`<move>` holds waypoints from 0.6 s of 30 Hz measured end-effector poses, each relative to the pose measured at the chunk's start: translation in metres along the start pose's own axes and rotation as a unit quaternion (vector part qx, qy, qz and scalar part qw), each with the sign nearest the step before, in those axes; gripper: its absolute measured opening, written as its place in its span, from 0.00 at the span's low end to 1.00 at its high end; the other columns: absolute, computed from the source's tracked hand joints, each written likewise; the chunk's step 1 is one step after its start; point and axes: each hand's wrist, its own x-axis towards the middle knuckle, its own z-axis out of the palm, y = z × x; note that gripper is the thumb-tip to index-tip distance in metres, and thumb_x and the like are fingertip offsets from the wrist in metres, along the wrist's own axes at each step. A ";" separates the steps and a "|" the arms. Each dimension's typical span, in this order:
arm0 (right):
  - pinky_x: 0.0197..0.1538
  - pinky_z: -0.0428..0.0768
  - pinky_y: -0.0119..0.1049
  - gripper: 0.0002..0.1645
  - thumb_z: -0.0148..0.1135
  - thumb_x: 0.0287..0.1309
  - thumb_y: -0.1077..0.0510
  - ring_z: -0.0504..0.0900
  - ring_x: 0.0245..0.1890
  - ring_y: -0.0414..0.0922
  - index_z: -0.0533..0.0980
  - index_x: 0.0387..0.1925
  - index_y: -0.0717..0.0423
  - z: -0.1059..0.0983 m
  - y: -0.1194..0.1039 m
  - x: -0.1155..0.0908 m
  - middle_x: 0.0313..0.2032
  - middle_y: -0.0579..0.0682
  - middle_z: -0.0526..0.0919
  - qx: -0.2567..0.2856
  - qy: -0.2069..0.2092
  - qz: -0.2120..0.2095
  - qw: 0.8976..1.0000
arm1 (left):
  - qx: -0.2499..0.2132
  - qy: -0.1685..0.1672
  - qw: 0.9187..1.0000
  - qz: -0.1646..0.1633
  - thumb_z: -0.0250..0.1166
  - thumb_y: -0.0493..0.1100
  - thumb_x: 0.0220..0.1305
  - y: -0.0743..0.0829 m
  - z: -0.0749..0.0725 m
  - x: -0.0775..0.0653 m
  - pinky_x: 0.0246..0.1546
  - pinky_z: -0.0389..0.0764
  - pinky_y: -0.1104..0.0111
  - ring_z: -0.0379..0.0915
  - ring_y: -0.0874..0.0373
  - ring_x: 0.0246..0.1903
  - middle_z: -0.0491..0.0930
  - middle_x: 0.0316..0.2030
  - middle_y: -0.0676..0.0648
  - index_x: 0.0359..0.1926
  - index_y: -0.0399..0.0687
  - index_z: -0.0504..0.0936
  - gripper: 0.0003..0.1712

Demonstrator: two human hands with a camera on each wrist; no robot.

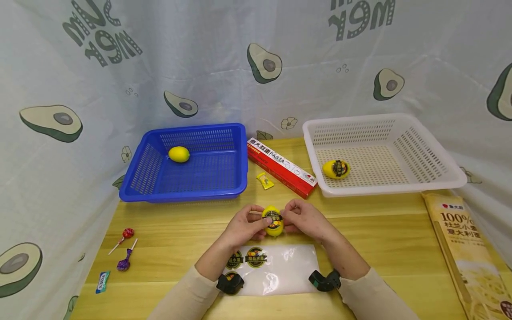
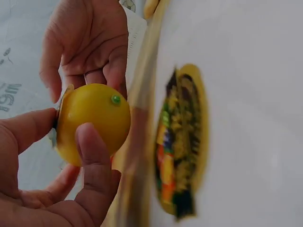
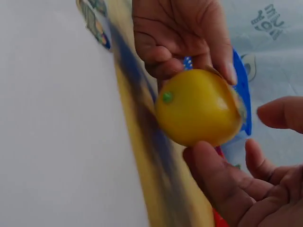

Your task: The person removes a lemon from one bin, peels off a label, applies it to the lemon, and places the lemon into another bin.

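Note:
A yellow lemon (image 1: 274,231) with a green stem dot is pinched between the thumb and fingers of my left hand (image 1: 245,227), above the wooden table. On its upper face sits a round black-and-gold sticker (image 1: 276,218), with the left thumb on it; in the left wrist view the sticker's edge stands out from the skin. My right hand (image 1: 306,221) is at the lemon's right side. In the right wrist view its fingers (image 3: 206,163) touch the lemon from below, while its thumb is apart. Under the forearms lies a white sticker sheet (image 1: 286,271) bearing a few round stickers (image 1: 256,258).
Behind stand a blue basket (image 1: 184,195) holding a plain lemon (image 1: 178,154) and a white basket (image 1: 384,191) holding a stickered lemon (image 1: 331,169). Between them lie a pasta box (image 1: 280,166) and yellow candy (image 1: 265,180). Lollipops (image 1: 123,265) are left, a pasta bag (image 1: 464,249) right.

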 end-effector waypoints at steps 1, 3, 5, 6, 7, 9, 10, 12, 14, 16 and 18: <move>0.47 0.88 0.39 0.20 0.61 0.70 0.52 0.85 0.39 0.44 0.71 0.51 0.63 0.000 -0.002 -0.002 0.43 0.57 0.85 -0.006 0.008 -0.016 1.000 | 0.000 0.001 1.000 0.014 0.70 0.43 0.67 0.003 0.001 -0.002 0.31 0.84 0.71 0.79 0.59 0.27 0.82 0.47 0.39 0.63 0.38 0.67 0.30; 0.47 0.87 0.40 0.24 0.62 0.70 0.50 0.85 0.40 0.46 0.70 0.56 0.63 0.001 -0.007 -0.008 0.46 0.59 0.85 -0.018 0.027 -0.049 0.998 | 0.003 0.002 0.999 0.045 0.70 0.42 0.66 0.011 0.004 -0.009 0.34 0.85 0.67 0.81 0.57 0.29 0.81 0.50 0.36 0.62 0.40 0.67 0.29; 0.45 0.86 0.39 0.29 0.63 0.70 0.47 0.85 0.41 0.46 0.70 0.60 0.63 0.002 -0.014 -0.015 0.48 0.61 0.84 -0.043 0.039 -0.080 0.995 | 0.014 -0.001 0.997 0.079 0.71 0.41 0.65 0.020 0.008 -0.017 0.36 0.85 0.63 0.82 0.54 0.31 0.79 0.54 0.34 0.61 0.41 0.68 0.29; 0.44 0.86 0.39 0.31 0.63 0.69 0.45 0.84 0.41 0.46 0.70 0.62 0.62 0.002 -0.017 -0.019 0.49 0.60 0.84 -0.056 0.039 -0.089 0.994 | 0.026 -0.002 0.995 0.096 0.71 0.42 0.65 0.026 0.011 -0.021 0.37 0.85 0.63 0.82 0.53 0.31 0.79 0.56 0.34 0.61 0.41 0.68 0.29; 0.43 0.86 0.38 0.32 0.63 0.69 0.43 0.84 0.41 0.46 0.70 0.63 0.62 0.003 -0.020 -0.022 0.49 0.60 0.83 -0.064 0.035 -0.094 0.993 | 0.038 -0.005 0.993 0.111 0.71 0.42 0.65 0.030 0.013 -0.025 0.37 0.85 0.63 0.82 0.54 0.32 0.78 0.56 0.34 0.61 0.41 0.69 0.29; 0.42 0.86 0.38 0.31 0.63 0.69 0.42 0.83 0.39 0.46 0.73 0.60 0.61 0.004 -0.025 -0.027 0.45 0.59 0.83 -0.076 0.023 -0.097 0.992 | 0.062 -0.012 0.989 0.132 0.71 0.42 0.65 0.039 0.017 -0.031 0.36 0.84 0.65 0.81 0.55 0.33 0.78 0.57 0.34 0.62 0.42 0.70 0.28; 0.41 0.87 0.38 0.30 0.63 0.68 0.41 0.83 0.38 0.46 0.75 0.58 0.61 0.004 -0.027 -0.029 0.43 0.58 0.82 -0.079 0.017 -0.095 0.992 | 0.073 -0.013 0.987 0.139 0.71 0.42 0.65 0.042 0.018 -0.034 0.35 0.83 0.67 0.80 0.56 0.32 0.79 0.56 0.34 0.61 0.43 0.71 0.28; 0.40 0.88 0.41 0.27 0.64 0.67 0.42 0.82 0.36 0.46 0.77 0.53 0.62 0.005 -0.028 -0.032 0.38 0.56 0.82 -0.072 0.006 -0.092 0.993 | 0.093 -0.017 0.985 0.147 0.70 0.42 0.66 0.047 0.020 -0.038 0.32 0.80 0.70 0.79 0.57 0.33 0.80 0.56 0.36 0.61 0.44 0.72 0.26; 0.39 0.89 0.42 0.25 0.66 0.66 0.44 0.83 0.33 0.46 0.78 0.48 0.62 0.005 -0.029 -0.033 0.35 0.55 0.81 -0.061 0.000 -0.091 0.994 | 0.100 -0.025 0.983 0.150 0.70 0.41 0.66 0.048 0.020 -0.040 0.32 0.79 0.71 0.80 0.52 0.34 0.79 0.56 0.37 0.61 0.44 0.72 0.25; 0.38 0.89 0.42 0.24 0.68 0.65 0.44 0.83 0.32 0.45 0.79 0.46 0.62 0.005 -0.028 -0.033 0.34 0.54 0.82 -0.059 0.000 -0.093 0.994 | 0.101 -0.035 0.983 0.151 0.69 0.40 0.67 0.048 0.019 -0.041 0.32 0.79 0.71 0.81 0.46 0.36 0.79 0.56 0.37 0.61 0.44 0.72 0.25; 0.37 0.88 0.40 0.24 0.68 0.65 0.44 0.84 0.31 0.45 0.80 0.45 0.62 0.005 -0.027 -0.033 0.33 0.54 0.83 -0.065 0.004 -0.097 0.993 | 0.100 -0.045 0.983 0.150 0.69 0.40 0.67 0.047 0.017 -0.041 0.33 0.81 0.68 0.81 0.39 0.38 0.78 0.57 0.36 0.61 0.44 0.72 0.25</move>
